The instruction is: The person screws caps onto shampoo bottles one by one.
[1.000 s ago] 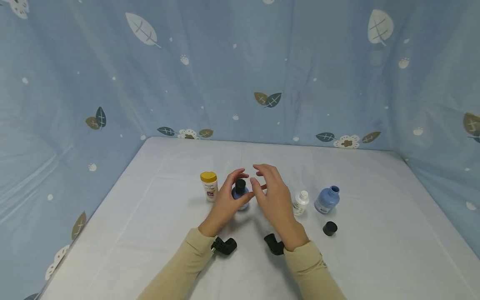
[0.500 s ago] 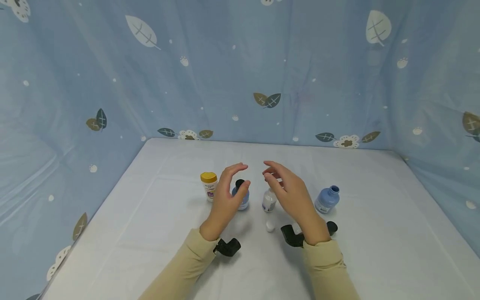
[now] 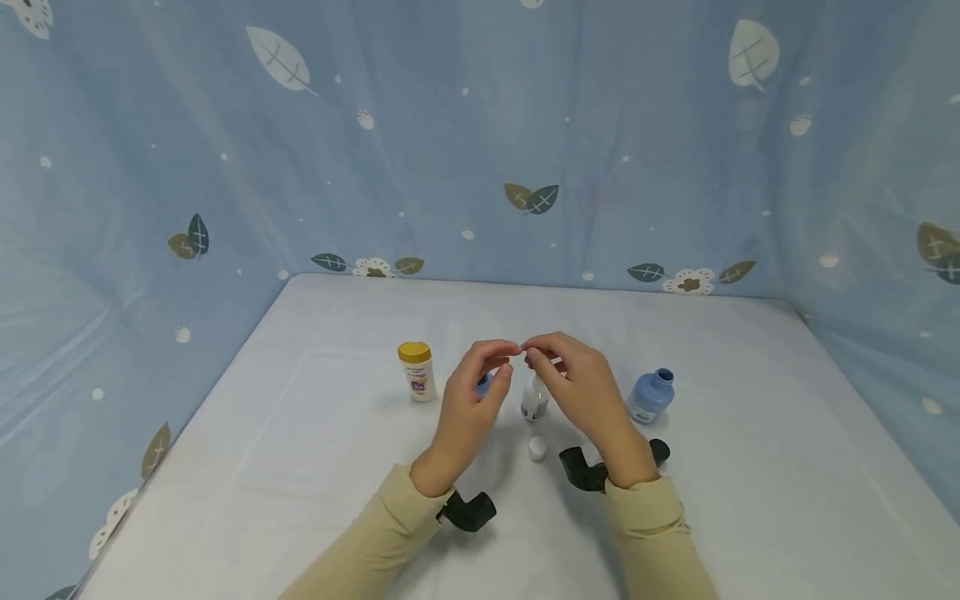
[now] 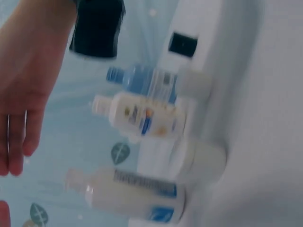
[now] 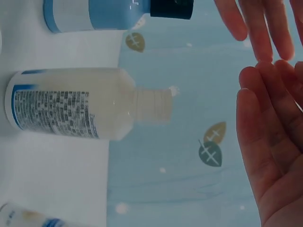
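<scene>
My left hand (image 3: 467, 408) is raised above the table, fingers slightly bent and nothing visible in them. My right hand (image 3: 581, 383) faces it, fingers loosely bent. In the right wrist view the fingertips of both hands meet. Below them stands a white bottle (image 5: 71, 104) with a bare neck, its white cap (image 3: 537, 448) lying in front. Mostly hidden behind my left hand is a blue bottle (image 3: 483, 385), whose black cap shows in the right wrist view. Another uncapped white bottle (image 4: 142, 116) appears in the left wrist view; my right hand hides it from the head view.
An uncapped blue bottle (image 3: 651, 396) stands at the right, a loose black cap (image 3: 659, 452) in front of it. A white bottle with a yellow lid (image 3: 417, 371) stands at the left. A second loose white cap (image 4: 194, 84) shows in the left wrist view. Patterned cloth (image 3: 465, 150) surrounds the table.
My right hand has moved right and uncovered the middle white bottle and its cap. My left hand has drawn back from the capped blue bottle; the fingertips, apart half a second ago, now meet.
</scene>
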`<state>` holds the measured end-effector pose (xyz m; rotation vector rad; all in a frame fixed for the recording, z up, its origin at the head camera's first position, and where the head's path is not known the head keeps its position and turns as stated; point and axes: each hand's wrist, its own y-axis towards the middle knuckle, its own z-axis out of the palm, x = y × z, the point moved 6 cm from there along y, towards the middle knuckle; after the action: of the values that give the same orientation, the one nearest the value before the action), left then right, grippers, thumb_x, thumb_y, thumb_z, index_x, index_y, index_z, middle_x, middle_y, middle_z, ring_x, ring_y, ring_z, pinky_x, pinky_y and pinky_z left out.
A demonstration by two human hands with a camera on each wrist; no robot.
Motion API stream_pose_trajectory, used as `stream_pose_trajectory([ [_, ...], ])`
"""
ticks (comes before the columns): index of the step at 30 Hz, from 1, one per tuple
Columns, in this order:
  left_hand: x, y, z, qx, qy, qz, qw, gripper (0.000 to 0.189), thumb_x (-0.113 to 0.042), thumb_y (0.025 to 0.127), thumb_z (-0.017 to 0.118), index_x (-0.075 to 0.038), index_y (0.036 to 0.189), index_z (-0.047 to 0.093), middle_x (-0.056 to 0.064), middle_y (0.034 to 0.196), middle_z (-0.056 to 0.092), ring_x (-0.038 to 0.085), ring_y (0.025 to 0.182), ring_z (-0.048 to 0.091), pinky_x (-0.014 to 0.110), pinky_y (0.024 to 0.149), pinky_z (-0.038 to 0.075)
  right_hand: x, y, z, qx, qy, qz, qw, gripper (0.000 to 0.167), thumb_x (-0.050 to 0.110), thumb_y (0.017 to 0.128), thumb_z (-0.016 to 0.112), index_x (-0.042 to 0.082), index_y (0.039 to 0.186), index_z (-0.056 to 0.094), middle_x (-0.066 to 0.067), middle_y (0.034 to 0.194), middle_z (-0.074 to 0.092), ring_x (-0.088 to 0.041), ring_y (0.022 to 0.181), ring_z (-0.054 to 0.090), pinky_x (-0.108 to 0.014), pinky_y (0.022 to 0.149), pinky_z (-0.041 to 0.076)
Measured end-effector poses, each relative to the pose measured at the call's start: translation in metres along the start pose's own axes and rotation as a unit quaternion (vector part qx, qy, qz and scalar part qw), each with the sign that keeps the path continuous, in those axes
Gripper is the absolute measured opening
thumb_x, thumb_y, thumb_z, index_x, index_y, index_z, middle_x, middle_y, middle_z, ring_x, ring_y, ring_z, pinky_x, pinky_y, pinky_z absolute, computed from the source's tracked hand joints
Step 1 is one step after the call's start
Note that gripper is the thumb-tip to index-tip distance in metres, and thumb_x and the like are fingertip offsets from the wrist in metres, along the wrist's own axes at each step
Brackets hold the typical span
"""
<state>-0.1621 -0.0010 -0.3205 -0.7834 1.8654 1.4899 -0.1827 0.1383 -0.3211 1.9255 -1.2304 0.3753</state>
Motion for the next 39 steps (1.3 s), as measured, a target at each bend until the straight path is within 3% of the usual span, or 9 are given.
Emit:
stream_pose_trajectory([
  [6, 0.003, -0.004, 0.012, 0.020, -0.012, -0.018, 0.9996, 0.033, 0.001, 0.090, 0.047, 0.000, 0.123, 0.046, 0.012, 0.119, 0.054, 0.020, 0.115, 0.046, 0.036, 0.096, 0.034, -0.008, -0.008, -0.006, 0.006, 0.000, 0.031, 0.9995, 0.023, 0.028, 0.090, 0.053, 0.018, 0.109, 0.060, 0.009, 0.087, 0.061, -0.004, 0.080, 0.056, -0.027, 0.068, 0.048],
  [10, 0.010, -0.010, 0.022, 0.041, -0.025, -0.060, 0.9971, 0.038, -0.003, 0.091, 0.047, -0.005, 0.129, 0.041, 0.007, 0.127, 0.049, 0.017, 0.121, 0.040, 0.033, 0.099, 0.030, -0.018, -0.018, -0.005, 0.035, 0.017, 0.060, 0.9974, 0.026, 0.030, 0.090, 0.052, 0.018, 0.113, 0.057, 0.006, 0.085, 0.061, -0.006, 0.073, 0.057, -0.026, 0.064, 0.048],
  [16, 0.023, -0.017, 0.034, 0.056, -0.055, -0.128, 0.9886, 0.045, -0.006, 0.092, 0.046, -0.009, 0.135, 0.034, -0.001, 0.137, 0.036, 0.016, 0.128, 0.028, 0.039, 0.102, 0.025, -0.036, -0.037, 0.009, 0.140, 0.045, 0.115, 0.9824, 0.030, 0.042, 0.088, 0.051, 0.023, 0.112, 0.056, 0.002, 0.086, 0.060, -0.016, 0.070, 0.057, -0.029, 0.061, 0.047],
  [21, 0.035, -0.023, 0.039, 0.059, -0.064, -0.178, 0.9803, 0.051, -0.009, 0.091, 0.048, -0.019, 0.138, 0.029, 0.001, 0.142, 0.027, 0.019, 0.130, 0.023, 0.045, 0.102, 0.022, -0.045, -0.048, 0.022, 0.214, 0.057, 0.105, 0.9695, 0.029, 0.042, 0.088, 0.052, 0.027, 0.112, 0.056, 0.009, 0.097, 0.059, -0.010, 0.079, 0.056, -0.029, 0.066, 0.046],
  [25, 0.044, -0.025, 0.042, 0.060, -0.072, -0.199, 0.9755, 0.053, -0.007, 0.091, 0.048, -0.018, 0.139, 0.027, 0.001, 0.143, 0.027, 0.018, 0.130, 0.023, 0.045, 0.102, 0.021, -0.049, -0.052, 0.030, 0.244, 0.064, 0.100, 0.9624, 0.023, 0.035, 0.089, 0.054, 0.029, 0.111, 0.055, 0.013, 0.099, 0.055, -0.009, 0.078, 0.054, -0.027, 0.063, 0.046],
  [33, 0.058, -0.027, 0.043, 0.057, -0.076, -0.227, 0.9693, 0.052, -0.008, 0.090, 0.049, -0.015, 0.137, 0.028, 0.002, 0.140, 0.031, 0.018, 0.129, 0.025, 0.041, 0.103, 0.020, -0.046, -0.057, 0.047, 0.291, 0.052, 0.093, 0.9507, 0.022, 0.027, 0.083, 0.063, 0.017, 0.101, 0.057, 0.004, 0.095, 0.058, -0.010, 0.069, 0.053, -0.027, 0.056, 0.044],
  [39, 0.067, -0.030, 0.046, 0.068, -0.109, -0.238, 0.9628, 0.050, -0.007, 0.091, 0.048, -0.012, 0.137, 0.029, 0.003, 0.137, 0.035, 0.023, 0.127, 0.030, 0.044, 0.101, 0.025, -0.046, -0.061, 0.058, 0.300, 0.020, 0.069, 0.9513, 0.025, 0.015, 0.078, 0.067, 0.011, 0.099, 0.056, 0.004, 0.091, 0.057, -0.007, 0.063, 0.048, -0.024, 0.054, 0.042],
])
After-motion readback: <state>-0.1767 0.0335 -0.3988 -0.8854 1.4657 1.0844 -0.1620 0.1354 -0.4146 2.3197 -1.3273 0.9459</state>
